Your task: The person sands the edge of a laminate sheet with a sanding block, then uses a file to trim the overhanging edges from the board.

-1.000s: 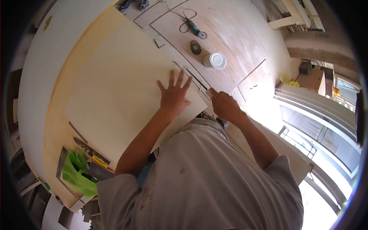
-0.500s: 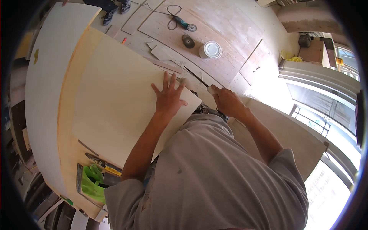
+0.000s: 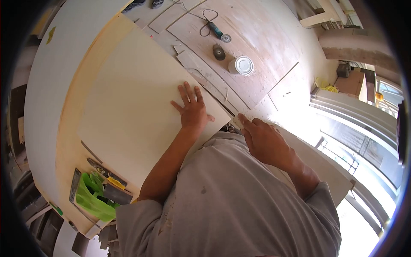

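Note:
My left hand [image 3: 194, 112] lies flat on a pale cream sheet [image 3: 141, 94], fingers spread, close to its corner. My right hand [image 3: 267, 141] is wrapped round the light handle of a long, thin, dark file [image 3: 222, 106]. The blade runs along the sheet's edge, just beyond my left fingers, and part of it is hidden by the sheet. Beneath the sheet is a larger yellowish board [image 3: 70, 128].
On the floor boards are an angle grinder [image 3: 220, 34] with its cord, a dark disc [image 3: 219, 52] and a white bucket [image 3: 242, 66]. A green bag [image 3: 90, 199] and a yellow-handled tool [image 3: 115, 182] lie at lower left. Another person's shoes [image 3: 135, 4] show at the top.
My right hand has come back closer to my body and the file has swung in against the sheet's edge. My left hand stays flat on the sheet. The view has shifted slightly.

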`<state>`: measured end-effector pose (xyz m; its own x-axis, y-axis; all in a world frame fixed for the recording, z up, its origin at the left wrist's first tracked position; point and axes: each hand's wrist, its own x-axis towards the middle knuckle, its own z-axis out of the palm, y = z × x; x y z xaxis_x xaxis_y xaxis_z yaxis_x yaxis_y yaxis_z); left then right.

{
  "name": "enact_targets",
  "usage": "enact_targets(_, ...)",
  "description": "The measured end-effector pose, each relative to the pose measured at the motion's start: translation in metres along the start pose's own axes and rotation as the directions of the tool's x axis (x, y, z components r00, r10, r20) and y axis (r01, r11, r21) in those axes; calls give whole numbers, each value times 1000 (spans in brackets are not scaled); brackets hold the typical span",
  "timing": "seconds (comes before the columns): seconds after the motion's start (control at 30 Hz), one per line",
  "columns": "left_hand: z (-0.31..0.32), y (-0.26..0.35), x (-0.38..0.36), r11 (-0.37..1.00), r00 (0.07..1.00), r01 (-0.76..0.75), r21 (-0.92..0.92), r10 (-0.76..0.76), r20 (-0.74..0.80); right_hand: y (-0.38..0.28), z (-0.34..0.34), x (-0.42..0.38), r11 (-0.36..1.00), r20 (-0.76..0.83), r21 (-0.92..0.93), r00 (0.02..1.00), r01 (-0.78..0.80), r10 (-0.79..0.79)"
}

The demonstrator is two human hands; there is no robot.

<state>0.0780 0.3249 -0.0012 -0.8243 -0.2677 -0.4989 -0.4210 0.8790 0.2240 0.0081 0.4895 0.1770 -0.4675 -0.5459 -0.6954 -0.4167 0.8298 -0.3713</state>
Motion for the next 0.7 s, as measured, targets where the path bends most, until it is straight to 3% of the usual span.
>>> enact_targets(0.1,-2,1,-1,1000,1000,0,24,0,-2,6,10,14,996,-25,70,999,46,-45)
enact_targets(0.23,0,2,0,998,1000,-5,57,6,-20,14,30,42,999,-8,-39,1000,19,-20)
enact_targets(0.43,0,3,-1,998,999,-2,66,4,-35,7,1,4,1000,-15,-8,1000,-15,15)
enact_targets(0.7,-3,5,1,998,1000,26,62,-25,-8,37,51,30,998,66,-26,996,-61,63)
